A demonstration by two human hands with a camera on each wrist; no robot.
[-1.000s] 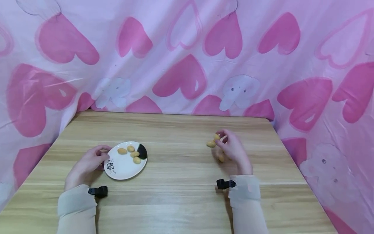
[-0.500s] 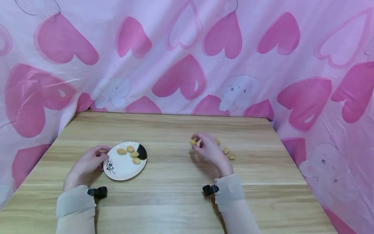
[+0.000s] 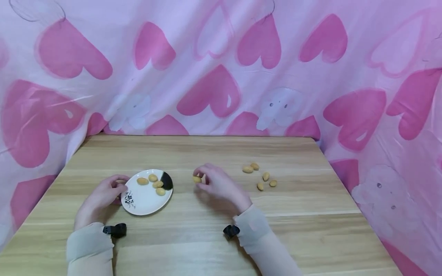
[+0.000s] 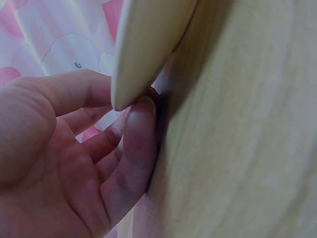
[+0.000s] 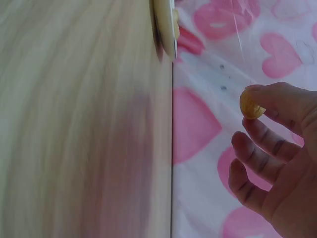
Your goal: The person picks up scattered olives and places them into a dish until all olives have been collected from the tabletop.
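Note:
In the head view, a round white plate with a dark patch and a floral print lies on the table at the left. Several small yellow-brown oval, nut-like pieces rest on it. My left hand pinches the plate's left rim, thumb above and fingers below; the left wrist view shows the rim of the plate between them. To the right of the plate, my right hand holds one oval piece between thumb and index finger, above the table. Its other fingers are loosely bent.
Several more oval pieces lie loose on the wooden table, right of centre. A pink heart-patterned cloth hangs behind the table and along both sides. Each wrist wears a small black camera.
My right hand has picked up one oval piece from the loose group and carried it left towards the plate. The left hand has stayed at the plate's rim.

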